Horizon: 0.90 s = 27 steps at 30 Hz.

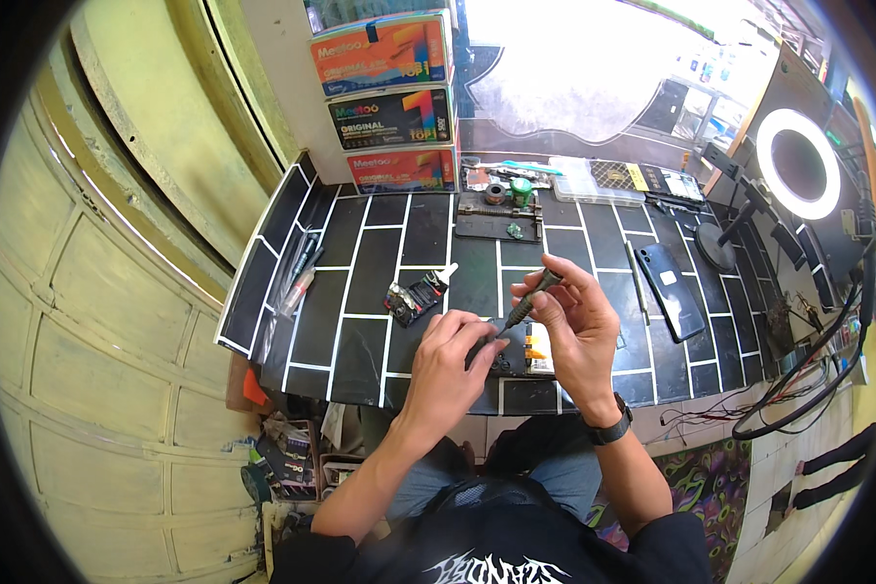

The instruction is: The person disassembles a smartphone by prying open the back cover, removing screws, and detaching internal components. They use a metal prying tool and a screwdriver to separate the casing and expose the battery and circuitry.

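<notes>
My right hand point(582, 336), with a dark watch on its wrist, grips a dark green screwdriver point(533, 299) between thumb and fingers. The screwdriver slants down and left, its tip near my left fingertips. Below it lies an opened phone point(540, 352), showing a white and yellow battery-like part beside dark inner parts. My left hand point(445, 358) is closed over the phone's left side, fingers bent and thumb toward the screwdriver tip. The left palm and the two hands hide much of the phone.
A dark phone cover or part point(416, 300) with a white-nozzled tube lies left. A dark phone point(670, 292) rests right, near a ring light point(798, 164). A repair holder point(499, 222) stands behind. Pens point(304, 273) line the left edge; stacked boxes point(384, 112) rise at the back.
</notes>
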Each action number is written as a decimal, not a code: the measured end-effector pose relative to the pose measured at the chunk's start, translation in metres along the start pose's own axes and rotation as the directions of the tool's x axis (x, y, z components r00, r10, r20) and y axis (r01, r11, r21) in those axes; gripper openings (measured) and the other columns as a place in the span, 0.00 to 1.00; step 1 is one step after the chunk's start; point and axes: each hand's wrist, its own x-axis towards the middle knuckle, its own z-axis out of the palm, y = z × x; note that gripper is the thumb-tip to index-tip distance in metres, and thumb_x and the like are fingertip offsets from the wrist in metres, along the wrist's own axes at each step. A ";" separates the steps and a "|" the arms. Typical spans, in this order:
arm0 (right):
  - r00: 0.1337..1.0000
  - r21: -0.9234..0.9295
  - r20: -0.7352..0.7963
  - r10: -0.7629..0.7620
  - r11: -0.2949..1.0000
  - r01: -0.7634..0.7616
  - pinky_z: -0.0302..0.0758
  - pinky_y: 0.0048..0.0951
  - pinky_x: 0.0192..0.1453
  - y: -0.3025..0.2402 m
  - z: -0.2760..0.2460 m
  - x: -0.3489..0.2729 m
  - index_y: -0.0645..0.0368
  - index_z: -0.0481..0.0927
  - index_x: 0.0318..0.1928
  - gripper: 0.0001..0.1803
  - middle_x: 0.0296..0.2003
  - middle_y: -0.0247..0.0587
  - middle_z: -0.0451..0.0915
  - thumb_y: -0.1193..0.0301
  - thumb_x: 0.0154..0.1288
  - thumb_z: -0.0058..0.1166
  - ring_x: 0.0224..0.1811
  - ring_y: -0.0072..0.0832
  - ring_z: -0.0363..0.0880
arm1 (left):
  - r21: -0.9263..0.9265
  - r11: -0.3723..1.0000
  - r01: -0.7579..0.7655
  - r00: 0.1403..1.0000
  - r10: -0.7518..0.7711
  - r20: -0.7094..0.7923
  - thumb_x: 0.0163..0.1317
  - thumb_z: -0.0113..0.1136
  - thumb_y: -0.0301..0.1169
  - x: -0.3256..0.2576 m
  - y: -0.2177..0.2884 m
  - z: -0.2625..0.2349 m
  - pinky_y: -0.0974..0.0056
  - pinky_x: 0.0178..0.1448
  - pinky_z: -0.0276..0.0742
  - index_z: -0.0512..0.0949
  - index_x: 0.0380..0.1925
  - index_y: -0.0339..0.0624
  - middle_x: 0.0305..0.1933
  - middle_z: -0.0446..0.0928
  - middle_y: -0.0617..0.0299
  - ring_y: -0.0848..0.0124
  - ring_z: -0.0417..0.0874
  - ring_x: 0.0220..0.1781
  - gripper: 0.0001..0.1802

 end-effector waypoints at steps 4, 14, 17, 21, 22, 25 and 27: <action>0.987 0.075 -0.153 -0.050 0.995 0.062 0.84 0.30 0.56 -0.002 -0.008 0.004 0.64 0.73 0.69 0.23 0.50 0.45 0.85 0.80 0.76 0.57 0.54 0.31 0.87 | -0.010 0.996 -0.088 0.995 0.088 0.039 0.62 0.69 0.22 0.017 -0.004 0.007 0.52 0.50 0.76 0.82 0.37 0.34 0.40 0.78 0.54 0.53 0.80 0.45 0.06; 0.906 0.105 -0.423 0.020 0.994 0.027 0.89 0.36 0.58 -0.009 -0.061 0.016 0.63 0.71 0.70 0.23 0.54 0.46 0.81 0.77 0.79 0.55 0.55 0.35 0.87 | 0.125 0.971 -0.203 0.955 0.169 0.244 0.64 0.69 0.28 0.105 -0.034 0.046 0.50 0.54 0.77 0.85 0.34 0.34 0.39 0.79 0.50 0.51 0.82 0.47 0.07; 0.891 0.122 -0.454 0.029 0.992 0.030 0.90 0.36 0.57 -0.009 -0.073 0.011 0.63 0.71 0.70 0.23 0.54 0.47 0.81 0.76 0.79 0.55 0.55 0.35 0.86 | 0.150 0.963 -0.223 0.932 0.165 0.322 0.63 0.70 0.29 0.119 -0.041 0.061 0.49 0.54 0.77 0.86 0.34 0.36 0.38 0.79 0.50 0.50 0.82 0.48 0.06; 0.875 0.101 -0.484 0.025 0.995 0.027 0.90 0.37 0.56 -0.012 -0.090 0.003 0.63 0.71 0.70 0.23 0.55 0.47 0.81 0.76 0.78 0.56 0.56 0.36 0.86 | 0.195 0.956 -0.219 0.937 0.151 0.315 0.62 0.71 0.29 0.119 -0.047 0.074 0.48 0.55 0.77 0.87 0.34 0.38 0.38 0.79 0.49 0.48 0.82 0.48 0.06; 0.865 0.061 -0.502 0.015 0.998 0.018 0.90 0.36 0.54 -0.016 -0.091 0.002 0.63 0.71 0.69 0.21 0.51 0.44 0.81 0.77 0.79 0.53 0.51 0.31 0.87 | 0.207 0.951 -0.229 0.936 0.157 0.314 0.62 0.70 0.29 0.118 -0.050 0.076 0.48 0.54 0.77 0.86 0.34 0.38 0.39 0.79 0.50 0.48 0.82 0.49 0.05; 0.828 0.131 -0.545 0.134 0.989 -0.074 0.90 0.31 0.48 -0.024 -0.113 0.002 0.64 0.71 0.69 0.21 0.46 0.40 0.79 0.78 0.80 0.50 0.44 0.24 0.84 | 0.296 0.911 -0.286 0.936 0.199 0.290 0.63 0.68 0.27 0.116 -0.055 0.082 0.48 0.53 0.77 0.83 0.34 0.39 0.40 0.78 0.51 0.50 0.81 0.48 0.04; 0.831 0.129 -0.486 0.271 0.963 -0.238 0.80 0.26 0.36 -0.025 -0.148 0.006 0.64 0.71 0.69 0.23 0.42 0.36 0.77 0.79 0.77 0.51 0.39 0.20 0.77 | 0.363 0.874 -0.322 0.927 0.213 0.309 0.63 0.67 0.26 0.116 -0.054 0.085 0.49 0.52 0.76 0.81 0.33 0.39 0.42 0.77 0.51 0.51 0.80 0.49 0.04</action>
